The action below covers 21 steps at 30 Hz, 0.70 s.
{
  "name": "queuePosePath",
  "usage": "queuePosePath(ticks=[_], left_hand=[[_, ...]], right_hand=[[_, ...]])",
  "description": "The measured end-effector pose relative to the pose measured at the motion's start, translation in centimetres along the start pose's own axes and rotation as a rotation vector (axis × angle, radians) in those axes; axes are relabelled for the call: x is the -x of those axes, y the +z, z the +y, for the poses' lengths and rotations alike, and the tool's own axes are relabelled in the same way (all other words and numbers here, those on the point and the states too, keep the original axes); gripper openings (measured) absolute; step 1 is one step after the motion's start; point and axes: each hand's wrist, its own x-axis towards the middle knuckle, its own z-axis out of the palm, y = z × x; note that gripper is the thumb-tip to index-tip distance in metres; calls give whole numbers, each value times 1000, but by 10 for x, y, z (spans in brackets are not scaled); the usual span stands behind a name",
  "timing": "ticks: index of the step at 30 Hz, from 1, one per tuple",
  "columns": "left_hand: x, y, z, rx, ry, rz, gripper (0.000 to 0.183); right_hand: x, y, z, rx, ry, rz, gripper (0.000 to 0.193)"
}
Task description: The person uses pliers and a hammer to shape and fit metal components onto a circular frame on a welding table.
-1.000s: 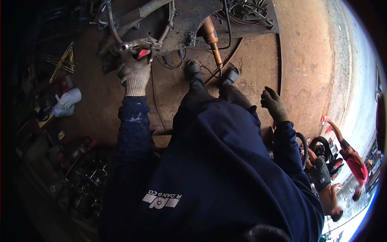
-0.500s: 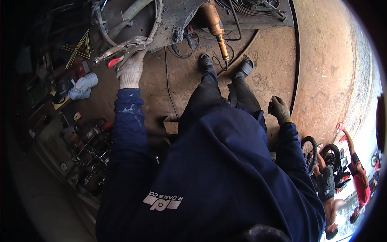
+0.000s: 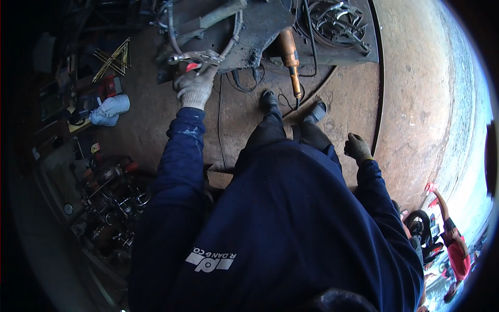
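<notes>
My left hand, in a pale knit glove, is closed around the handles of locking pliers with a red lever. Their long curved metal jaws reach away from me over the dark steel workbench, on either side of a grey metal bar. Where the jaw tips end I cannot make out. My right hand, in a darker, soiled glove, hangs low at my right side. Its fingers are curled in, and no object shows in them.
An orange power tool hangs at the bench edge, its cord trailing by my feet. Coiled cable lies on the bench. Left are yellow rods, a pale cloth and metal parts. A person in red is far right.
My left hand, with the locking pliers, appears farther right and slightly lower, its grip wrapped more under the handles. The bench and orange tool have shifted right and down in view. My right hand hardly moves.
</notes>
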Motion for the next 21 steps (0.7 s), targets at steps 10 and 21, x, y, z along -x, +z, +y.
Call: queuePosePath(ticks=[10,21], left_hand=[[30,15,38,309,-304,436,106],[74,-33,39,141,7,298,76]], right_hand=[[-6,-16,-24,16,26,-67,46],[-40,-62,-15,176,-155,-143,27]])
